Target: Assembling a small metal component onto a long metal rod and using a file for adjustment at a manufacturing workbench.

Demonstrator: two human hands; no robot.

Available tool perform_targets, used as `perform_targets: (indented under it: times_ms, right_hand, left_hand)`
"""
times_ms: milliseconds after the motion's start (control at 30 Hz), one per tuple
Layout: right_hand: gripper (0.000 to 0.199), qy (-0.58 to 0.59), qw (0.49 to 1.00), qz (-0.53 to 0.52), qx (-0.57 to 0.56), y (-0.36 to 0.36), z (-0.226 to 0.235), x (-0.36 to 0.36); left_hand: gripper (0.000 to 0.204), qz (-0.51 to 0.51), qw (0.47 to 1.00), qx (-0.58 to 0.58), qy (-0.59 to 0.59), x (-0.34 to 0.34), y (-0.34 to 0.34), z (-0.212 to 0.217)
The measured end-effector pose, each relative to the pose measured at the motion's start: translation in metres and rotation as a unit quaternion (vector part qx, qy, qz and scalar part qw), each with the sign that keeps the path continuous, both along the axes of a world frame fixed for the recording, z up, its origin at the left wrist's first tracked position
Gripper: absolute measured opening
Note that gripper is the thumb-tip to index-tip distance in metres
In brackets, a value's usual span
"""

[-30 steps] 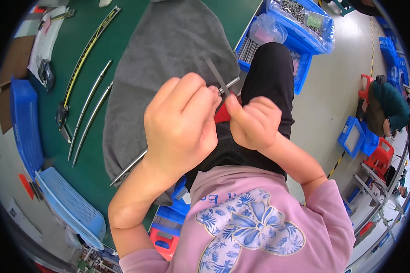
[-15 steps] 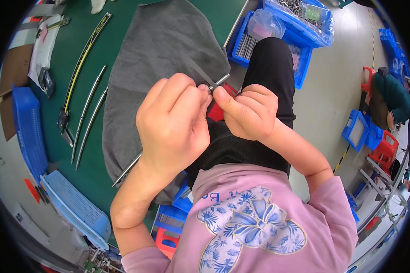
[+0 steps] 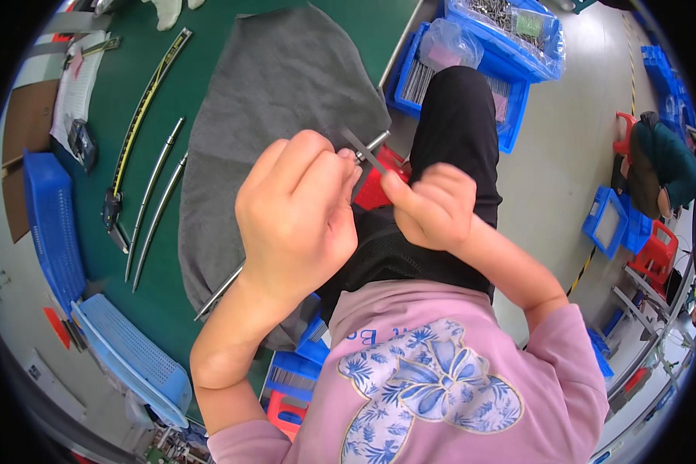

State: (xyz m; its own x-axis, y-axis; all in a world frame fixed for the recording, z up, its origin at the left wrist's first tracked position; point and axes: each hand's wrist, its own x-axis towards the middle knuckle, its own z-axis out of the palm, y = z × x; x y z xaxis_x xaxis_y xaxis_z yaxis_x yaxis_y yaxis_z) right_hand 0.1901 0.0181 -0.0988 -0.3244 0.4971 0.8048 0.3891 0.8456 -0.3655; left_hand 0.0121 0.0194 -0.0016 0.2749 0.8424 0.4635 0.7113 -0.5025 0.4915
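My left hand is closed around a long, slender metal rod, whose lower end comes out beside my wrist. The rod's tip pokes out past my fingers at the upper right. In my right hand, pinched between thumb and curled fingers, is a thin flat grey file-like strip. It lies across the rod near the tip; whether they touch I cannot tell. Under my left hand a grey cloth covers part of the green table and hangs toward my lap.
Left of the cloth lie two metal rods and a black digital caliper. Blue baskets line the table's left side. Blue bins with metal parts stand beyond my knee. A red stool and another person are at the far right.
My right hand has moved down and right, drawing the strip along with it across the rod. My left hand and the rod have barely shifted.
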Motion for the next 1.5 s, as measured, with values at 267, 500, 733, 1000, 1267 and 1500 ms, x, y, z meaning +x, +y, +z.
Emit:
perform_targets:
  times_ms: [267, 500, 733, 1000, 1267, 1500]
  right_hand:
    - [0.049, -0.018, 1.000, 0.002, -0.018, -0.004, -0.010, 0.005]
    - [0.052, -0.029, 1.000, -0.001, -0.009, -0.010, -0.009, 0.013]
    - [0.048, -0.028, 0.998, -0.022, -0.060, -0.042, -0.020, 0.060]
    - [0.056, 0.019, 0.995, 0.005, -0.100, -0.030, 0.005, 0.038]
    - [0.051, -0.023, 0.990, 0.059, -0.123, -0.031, 0.019, 0.033]
    - [0.053, 0.047, 0.983, 0.012, -0.175, -0.029, 0.017, 0.026]
  left_hand:
    - [0.018, -0.001, 1.000, -0.004, 0.007, 0.000, 0.002, 0.001]
    - [0.018, 0.007, 1.000, -0.004, -0.002, -0.003, 0.001, 0.000]
    - [0.019, 0.008, 1.000, -0.016, -0.003, -0.004, -0.002, 0.002]
    - [0.019, -0.001, 1.000, -0.019, -0.001, -0.004, -0.001, 0.006]
    - [0.017, -0.002, 0.999, -0.033, -0.001, -0.004, 0.000, 0.007]
    - [0.017, 0.003, 1.000, -0.021, -0.007, -0.004, -0.002, 0.006]
